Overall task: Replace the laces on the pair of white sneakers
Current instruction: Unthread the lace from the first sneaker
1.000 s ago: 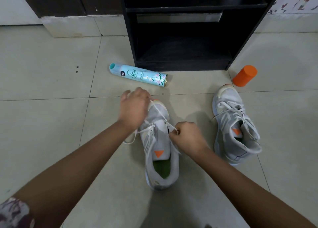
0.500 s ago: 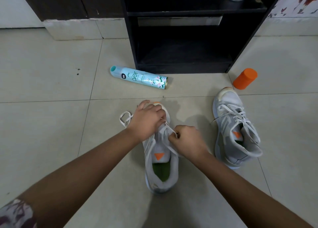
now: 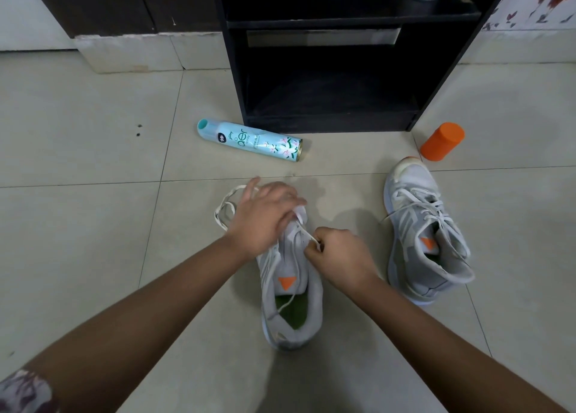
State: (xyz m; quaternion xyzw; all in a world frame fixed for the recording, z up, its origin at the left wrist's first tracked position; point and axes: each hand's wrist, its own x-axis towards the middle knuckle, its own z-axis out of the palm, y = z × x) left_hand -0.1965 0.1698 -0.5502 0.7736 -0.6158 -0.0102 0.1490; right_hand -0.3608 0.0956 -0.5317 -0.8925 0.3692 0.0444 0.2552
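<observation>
On the pale tiled floor (image 3: 93,241), right in front of the person, sits a white sneaker with an orange tag (image 3: 291,288). The left hand (image 3: 265,216) lies on its toe, fingers stretched out and pressing down. The right hand (image 3: 339,253) has its grip pinched on the flat white lace (image 3: 217,214) by the low holes. The upper holes look bare. A second white sneaker (image 3: 427,241), off to the right, is fully laced. I think most of the job is left.
</observation>
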